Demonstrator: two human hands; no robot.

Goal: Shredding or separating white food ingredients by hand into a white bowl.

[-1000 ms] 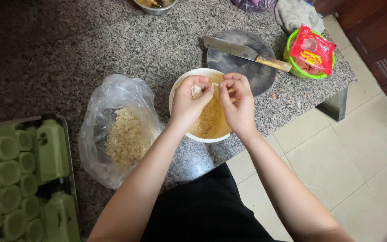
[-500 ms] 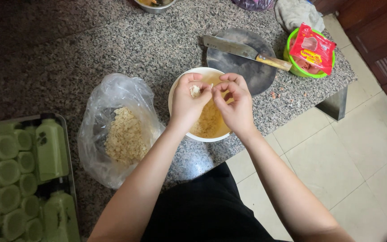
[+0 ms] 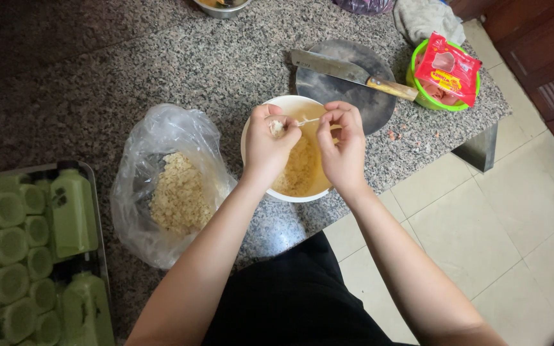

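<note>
Your left hand (image 3: 269, 144) is pinching a small pale clove-like piece (image 3: 277, 127) between thumb and fingertips, and your right hand (image 3: 343, 142) is pinched on a thin strip of skin (image 3: 309, 120) that stretches across the gap between the two grips, so both hands are closed on the same small thing and pulling apart. Both grips sit directly above the white bowl (image 3: 255, 125), with the heap of pale peeled pieces (image 3: 297, 172) just below them. To my eye the step in hand is stripping that skin, and it will go best if you keep the pull low and short, with the left pinch steady and the right drawing the strip sideways and away. Keep the work over the bowl so anything that drops lands there and not on the speckled counter (image 3: 161, 57). The clear plastic bag (image 3: 165, 182) of similar pale bits lies to the left of your left grip, close to that forearm, so mind your elbow. The cleaver (image 3: 347, 72) on its round dark board (image 3: 370, 102) lies beyond your right grip, well apart from both hands.
</note>
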